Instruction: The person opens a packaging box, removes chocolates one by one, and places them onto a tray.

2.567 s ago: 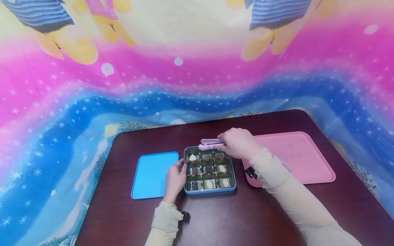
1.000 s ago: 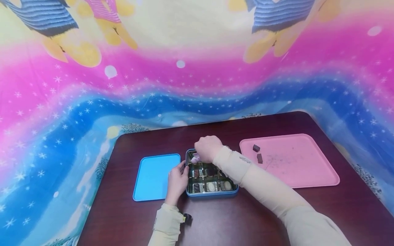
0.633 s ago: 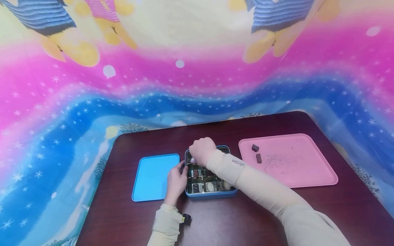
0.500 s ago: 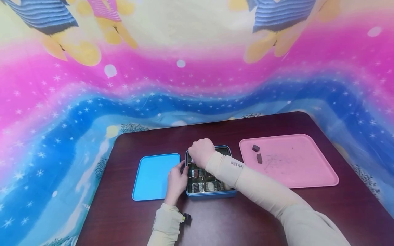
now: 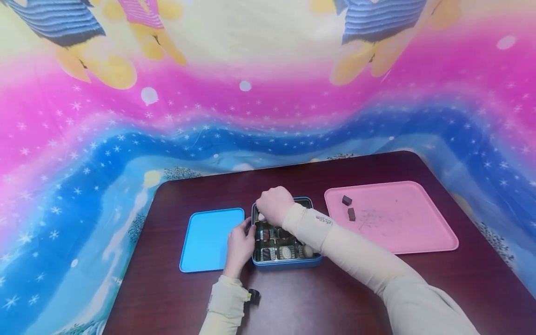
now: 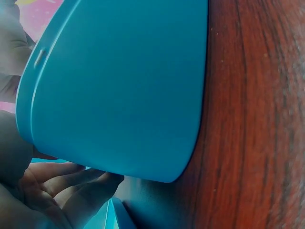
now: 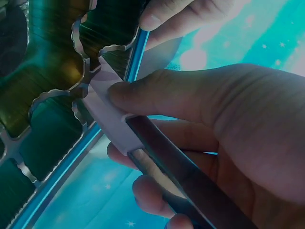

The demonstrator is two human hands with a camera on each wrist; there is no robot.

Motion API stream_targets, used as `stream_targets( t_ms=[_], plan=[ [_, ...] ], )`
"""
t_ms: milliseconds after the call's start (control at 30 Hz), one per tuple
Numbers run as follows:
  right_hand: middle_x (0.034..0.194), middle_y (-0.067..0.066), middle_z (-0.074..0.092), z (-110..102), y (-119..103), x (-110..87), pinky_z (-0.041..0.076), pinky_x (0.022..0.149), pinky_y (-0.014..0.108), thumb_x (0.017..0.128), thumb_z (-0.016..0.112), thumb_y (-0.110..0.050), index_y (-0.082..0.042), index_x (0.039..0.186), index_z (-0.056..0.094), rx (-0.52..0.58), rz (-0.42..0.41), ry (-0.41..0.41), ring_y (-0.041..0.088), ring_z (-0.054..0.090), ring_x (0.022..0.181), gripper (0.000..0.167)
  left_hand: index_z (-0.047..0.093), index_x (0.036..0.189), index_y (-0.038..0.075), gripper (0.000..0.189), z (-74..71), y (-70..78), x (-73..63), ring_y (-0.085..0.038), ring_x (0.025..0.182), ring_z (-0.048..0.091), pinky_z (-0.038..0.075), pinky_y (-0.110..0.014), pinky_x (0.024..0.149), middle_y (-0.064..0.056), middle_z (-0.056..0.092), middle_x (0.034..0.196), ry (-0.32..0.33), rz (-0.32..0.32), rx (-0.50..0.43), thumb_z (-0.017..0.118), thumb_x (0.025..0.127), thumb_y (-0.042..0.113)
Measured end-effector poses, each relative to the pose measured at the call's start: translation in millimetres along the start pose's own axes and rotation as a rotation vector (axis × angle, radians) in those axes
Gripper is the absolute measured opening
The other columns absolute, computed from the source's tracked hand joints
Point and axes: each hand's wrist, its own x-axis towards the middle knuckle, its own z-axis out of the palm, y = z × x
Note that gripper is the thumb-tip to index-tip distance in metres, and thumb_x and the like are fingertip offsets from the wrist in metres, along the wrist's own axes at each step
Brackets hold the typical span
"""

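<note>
My left hand (image 5: 239, 244) holds the left side of an open blue tin box (image 5: 289, 265). In the right wrist view its thumb lies on the rim, with the fingers outside the wall. My right hand (image 5: 275, 206) reaches over the far-left part of the tin. It grips small tongs (image 7: 112, 114) with pale pinkish-purple ends and darker arms, the ends lowered at a gold compartment. Whether they hold a piece cannot be told. Several chocolates sit in the insert, among them a white oval one (image 5: 286, 252). The right hand and sleeve hide the other compartments.
A flat bright-blue lid (image 5: 211, 242) lies left of the tin. On the right, a pink tray (image 5: 410, 218) bears two dark chocolates (image 5: 351, 214) near its left edge. The dark wooden table (image 5: 167, 298) ends at a patterned cloth (image 5: 251, 130) behind.
My right hand has swung left from beside the tray to the tin's far-left compartment, lowering the tongs and uncovering two chocolates on the tray. My left hand stays at the tin.
</note>
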Motion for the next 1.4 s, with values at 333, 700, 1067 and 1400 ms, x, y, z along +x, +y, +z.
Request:
stream_targets(
  t_ms=[333, 700, 1067, 1400],
  plan=[
    [0.070, 0.000, 0.070, -3, 17, -10.4, 0.059, 0.057, 0.038, 0.085, 0.077, -0.052, -0.018, 0.086, 0.080, 0.094, 0.034, 0.027, 0.019, 0.066, 0.062, 0.034, 0.061, 0.135, -0.005, 0.039, 2.0, 0.3, 2.8, -0.032, 0.118, 0.065, 0.055, -0.048, 0.098, -0.023, 0.066, 0.128, -0.006, -0.004, -0.006, 0.059, 0.102, 0.015],
    [0.077, 0.003, 0.072, -27, 37, -31.0, 0.058, 0.056, 0.043, 0.084, 0.074, -0.024, -0.017, 0.086, 0.078, 0.166, 0.085, 0.040, 0.021, 0.065, 0.063, 0.008, 0.058, 0.137, -0.007, 0.041, -0.4, 2.0, 7.4, -0.033, 0.120, 0.064, 0.054, -0.047, 0.099, -0.025, 0.064, 0.130, -0.003, -0.021, -0.034, 0.058, 0.103, 0.015],
    [0.067, -0.001, 0.064, -41, 56, -59.3, 0.053, 0.049, 0.045, 0.081, 0.078, -0.026, -0.017, 0.079, 0.074, 0.230, 0.156, 0.086, 0.022, 0.060, 0.057, 0.010, 0.058, 0.138, -0.006, 0.042, 3.7, -1.4, 5.0, -0.033, 0.119, 0.065, 0.055, -0.046, 0.097, -0.024, 0.064, 0.130, -0.002, -0.037, -0.033, 0.059, 0.103, 0.016],
    [0.067, 0.000, 0.061, -51, 98, -100.9, 0.045, 0.046, 0.043, 0.084, 0.076, -0.027, -0.019, 0.094, 0.078, 0.302, 0.311, 0.099, 0.023, 0.054, 0.056, 0.013, 0.058, 0.138, -0.006, 0.042, 1.8, 0.7, 1.9, -0.034, 0.119, 0.064, 0.055, -0.047, 0.097, -0.025, 0.064, 0.130, -0.001, -0.042, -0.041, 0.058, 0.103, 0.016]
  ],
)
